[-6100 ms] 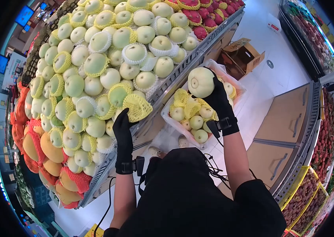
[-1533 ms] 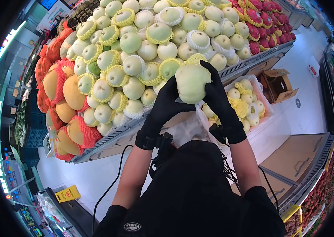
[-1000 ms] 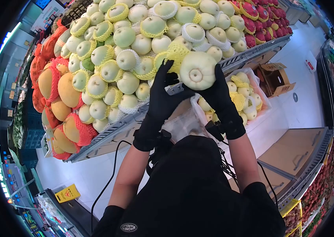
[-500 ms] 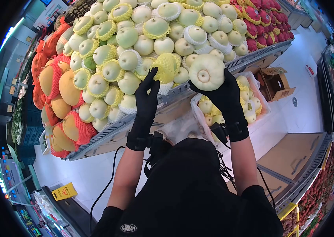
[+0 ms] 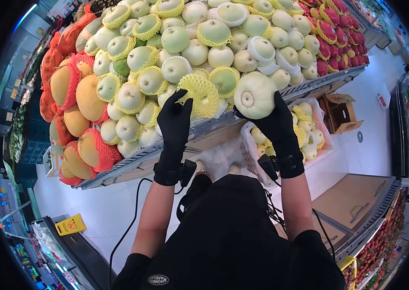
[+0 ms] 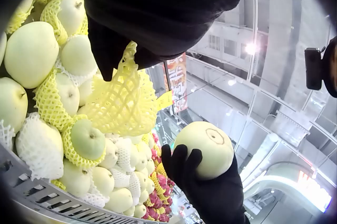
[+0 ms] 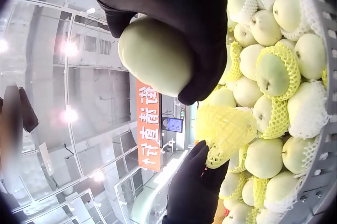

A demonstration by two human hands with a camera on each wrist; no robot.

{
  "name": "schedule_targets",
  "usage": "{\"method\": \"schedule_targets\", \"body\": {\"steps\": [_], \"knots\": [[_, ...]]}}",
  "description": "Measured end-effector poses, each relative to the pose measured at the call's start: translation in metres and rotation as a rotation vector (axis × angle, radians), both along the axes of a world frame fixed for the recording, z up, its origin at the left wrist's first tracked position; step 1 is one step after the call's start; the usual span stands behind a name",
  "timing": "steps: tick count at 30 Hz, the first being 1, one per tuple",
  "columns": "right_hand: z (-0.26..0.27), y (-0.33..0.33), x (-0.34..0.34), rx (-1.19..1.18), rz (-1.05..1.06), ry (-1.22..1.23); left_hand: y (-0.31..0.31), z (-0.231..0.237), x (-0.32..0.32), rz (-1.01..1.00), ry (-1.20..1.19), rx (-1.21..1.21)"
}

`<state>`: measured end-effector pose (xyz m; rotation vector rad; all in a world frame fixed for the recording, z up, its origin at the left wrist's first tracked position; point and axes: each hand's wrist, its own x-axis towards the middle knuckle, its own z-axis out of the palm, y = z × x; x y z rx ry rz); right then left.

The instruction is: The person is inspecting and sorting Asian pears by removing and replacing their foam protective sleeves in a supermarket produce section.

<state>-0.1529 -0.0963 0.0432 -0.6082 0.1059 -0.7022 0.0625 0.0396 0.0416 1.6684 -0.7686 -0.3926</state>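
Observation:
My gloved left hand (image 5: 174, 119) pinches a yellow foam net sleeve (image 5: 199, 96) by its edge, and the sleeve hangs over the front of the melon heap. In the left wrist view the sleeve (image 6: 124, 100) looks stretched into a loose cone with no fruit inside. A pale green melon (image 5: 254, 95) is held in my gloved right hand (image 5: 277, 125), its ringed blossom end facing up toward the head camera. In the right wrist view fingers wrap round the melon (image 7: 155, 58). Many similar melons (image 5: 175, 39), some in yellow or white nets, fill the slanted display in front.
A grey slotted rail (image 5: 209, 124) edges the display. Below it stands a lined crate (image 5: 327, 137) of melons, with an open cardboard box (image 5: 340, 113) beyond. Orange melons (image 5: 91, 99) in red nets lie left, dragon fruit (image 5: 332, 36) back right. Cables (image 5: 132, 217) hang from both wrists.
Earlier both hands were at the melon. My left hand has since drawn away leftward with the yellow sleeve, while the right hand keeps the melon, turned blossom end up.

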Motion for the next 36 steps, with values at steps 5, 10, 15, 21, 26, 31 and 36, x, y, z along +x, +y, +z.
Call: {"method": "schedule_targets", "body": {"steps": [5, 10, 15, 21, 26, 31, 36], "knots": [[0.003, 0.013, 0.028, 0.06, 0.019, 0.106, 0.004, -0.005, 0.025, 0.023, -0.123, -0.065], [0.011, 0.016, 0.063, 0.148, 0.064, 0.122, 0.009, -0.01, 0.054, -0.013, -0.178, -0.096], [0.031, 0.026, 0.095, -0.086, 0.05, 0.226, 0.015, 0.003, 0.078, -0.062, -0.304, -0.014], [0.051, 0.053, 0.13, -0.333, -0.009, 0.35, 0.015, 0.017, 0.097, -0.128, -0.517, -0.018], [0.053, 0.059, 0.159, -0.529, -0.13, 0.658, 0.018, 0.034, 0.102, -0.298, -0.347, -0.119], [0.05, 0.043, 0.175, -0.618, -0.247, 0.751, 0.019, 0.043, 0.104, -0.284, -0.25, -0.105], [0.042, 0.023, 0.187, -0.783, -0.355, 0.778, 0.011, 0.05, 0.094, -0.18, -0.373, -0.16]]}}
